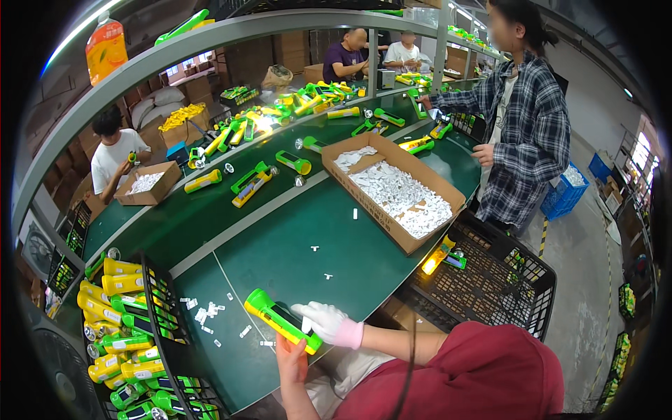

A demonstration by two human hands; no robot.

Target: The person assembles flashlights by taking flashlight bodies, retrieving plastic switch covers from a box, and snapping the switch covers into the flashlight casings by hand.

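Note:
A green and yellow flashlight (276,315) with a dark panel along its side lies tilted across my hands, its wide head to the upper left. My bare left hand (292,355) is closed around the lower end of its body. From the right, my right hand (325,323), in a white glove with a pink cuff, is closed against the upper side of the flashlight by the dark panel. Its fingertips cover part of the body, so any small piece under them is hidden. Small white plastic pieces (204,313) lie scattered on the green table left of the flashlight.
Left, a black crate (155,308) holds several flashlights. A cardboard box (392,229) of white pieces stands ahead. At right, a lit flashlight (437,257) lies by a black crate (535,280). Flashlights heap on the belt (210,220) beyond the divider. A co-worker in plaid (535,119) stands right.

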